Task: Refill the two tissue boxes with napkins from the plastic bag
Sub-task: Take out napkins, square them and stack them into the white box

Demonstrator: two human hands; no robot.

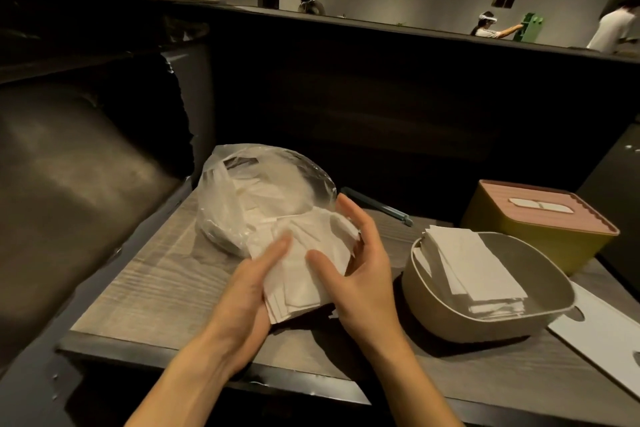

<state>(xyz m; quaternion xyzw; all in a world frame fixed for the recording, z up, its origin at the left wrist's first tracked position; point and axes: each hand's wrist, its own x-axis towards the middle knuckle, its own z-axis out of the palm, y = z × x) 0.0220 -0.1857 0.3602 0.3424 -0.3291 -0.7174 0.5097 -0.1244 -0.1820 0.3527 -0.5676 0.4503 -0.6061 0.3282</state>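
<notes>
Napkins between both hands

Here, left hand [247, 282] and right hand [360, 274] clasped a napkin stack [304, 274], fingers curled round it, just beside the bag [263, 194]. Beige box [450, 308] open, napkins inside. Yellow box [540, 229] lidded behind.

Both forearms are bare up to the frame edge (no sleeve, watch or ring shows).

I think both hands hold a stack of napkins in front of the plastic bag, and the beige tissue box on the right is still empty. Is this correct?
Not quite. The head view shows the beige tissue box already has napkins in it. The rest is right: the left hand and right hand hold a stack of napkins in front of the plastic bag.
</notes>
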